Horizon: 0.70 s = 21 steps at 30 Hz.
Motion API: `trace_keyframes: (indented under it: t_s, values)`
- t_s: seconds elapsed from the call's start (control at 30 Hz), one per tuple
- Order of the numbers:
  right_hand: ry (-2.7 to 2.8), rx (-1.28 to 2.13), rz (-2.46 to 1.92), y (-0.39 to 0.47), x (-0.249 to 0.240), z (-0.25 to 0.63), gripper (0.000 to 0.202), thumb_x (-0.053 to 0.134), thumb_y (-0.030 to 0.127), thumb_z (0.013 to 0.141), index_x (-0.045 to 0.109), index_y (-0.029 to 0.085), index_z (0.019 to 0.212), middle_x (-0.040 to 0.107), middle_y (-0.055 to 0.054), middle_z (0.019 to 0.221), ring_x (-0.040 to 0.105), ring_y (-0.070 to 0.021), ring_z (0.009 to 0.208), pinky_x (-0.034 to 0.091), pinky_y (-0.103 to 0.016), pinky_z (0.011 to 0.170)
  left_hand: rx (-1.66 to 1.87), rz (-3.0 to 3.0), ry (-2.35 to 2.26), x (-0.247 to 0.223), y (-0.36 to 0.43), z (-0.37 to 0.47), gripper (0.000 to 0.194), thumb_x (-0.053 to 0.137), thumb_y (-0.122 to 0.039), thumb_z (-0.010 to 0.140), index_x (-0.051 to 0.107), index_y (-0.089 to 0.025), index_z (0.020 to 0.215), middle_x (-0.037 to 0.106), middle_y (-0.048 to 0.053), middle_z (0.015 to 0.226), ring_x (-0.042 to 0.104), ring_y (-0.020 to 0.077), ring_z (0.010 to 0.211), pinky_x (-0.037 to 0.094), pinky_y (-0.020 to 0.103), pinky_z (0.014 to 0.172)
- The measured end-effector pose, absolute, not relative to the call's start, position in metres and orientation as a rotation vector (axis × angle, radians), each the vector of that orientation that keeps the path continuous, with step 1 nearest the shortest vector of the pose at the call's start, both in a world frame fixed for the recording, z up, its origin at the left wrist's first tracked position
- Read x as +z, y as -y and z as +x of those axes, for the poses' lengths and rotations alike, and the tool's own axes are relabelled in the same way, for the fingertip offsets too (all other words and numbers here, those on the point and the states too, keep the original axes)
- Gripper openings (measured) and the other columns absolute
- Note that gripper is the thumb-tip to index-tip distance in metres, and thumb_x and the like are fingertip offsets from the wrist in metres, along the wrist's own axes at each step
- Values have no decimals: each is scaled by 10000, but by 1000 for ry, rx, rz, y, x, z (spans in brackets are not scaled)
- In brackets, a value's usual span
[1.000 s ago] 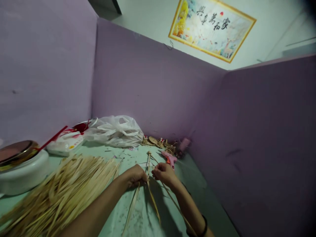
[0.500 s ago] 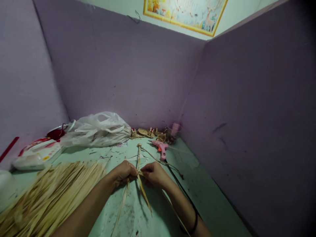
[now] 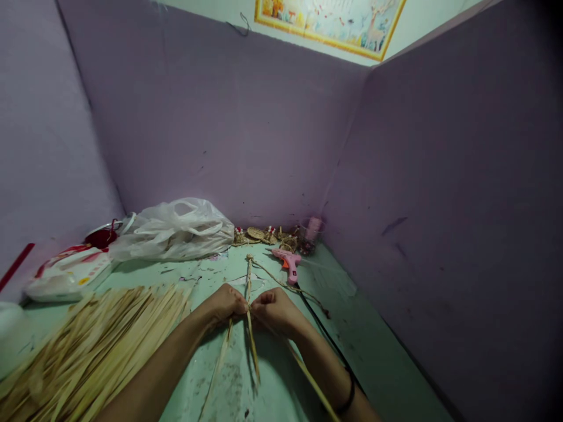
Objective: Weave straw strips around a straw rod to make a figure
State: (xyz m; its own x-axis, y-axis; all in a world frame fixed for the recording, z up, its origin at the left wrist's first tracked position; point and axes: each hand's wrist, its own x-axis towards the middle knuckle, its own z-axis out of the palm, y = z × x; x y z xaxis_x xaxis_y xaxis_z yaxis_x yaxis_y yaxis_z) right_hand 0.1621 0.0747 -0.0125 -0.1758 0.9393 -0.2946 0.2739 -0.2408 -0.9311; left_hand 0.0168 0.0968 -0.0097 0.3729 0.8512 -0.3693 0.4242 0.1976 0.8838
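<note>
Both hands have drawn closer: left hand and right hand fingers now clamp the straw strips together.

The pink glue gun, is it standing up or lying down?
Lying down. The pink glue gun rests flat on the green table, past the hands, its black cord trailing toward the person.

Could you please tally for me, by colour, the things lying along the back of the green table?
Pink: 1, glue gun
Clear: 1, plastic bag
White and red: 1, packet
Total: 3
</note>
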Motion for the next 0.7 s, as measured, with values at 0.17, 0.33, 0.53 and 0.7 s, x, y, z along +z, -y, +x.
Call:
trace_keyframes:
  t_s: [0.17,0.33,0.53,0.7]
  values:
    - [1264,1659,-1329,-75,-11,166,110,574,209,567,537,115,524,472,35,424,384,-50,394,281,-191,436,454,1396,-1203,-7,-97,15,121,498,-250,488,472,-139,447,318,-71,326,198,29,277,102,199,314]
    - [1031,1626,-1313,-77,-25,159,237,687,233,474,482,130,536,497,32,437,431,-67,409,343,-215,464,487,1359,-1163,-12,-98,13,179,545,-302,527,481,-143,474,325,-72,336,204,32,272,99,201,308]
    - [894,1887,-1237,-70,-16,151,130,596,205,629,504,113,625,490,24,454,468,-74,413,389,-216,460,537,1333,-1077,-15,-98,15,217,582,-320,520,537,-109,500,362,-51,347,236,37,312,125,208,349]
    - [1004,1800,-1406,-72,-17,151,177,478,122,669,452,128,494,320,72,308,234,-22,257,150,-166,296,537,1367,-1084,-24,-100,19,194,591,-283,488,546,-94,487,385,-40,380,275,42,365,162,205,390]
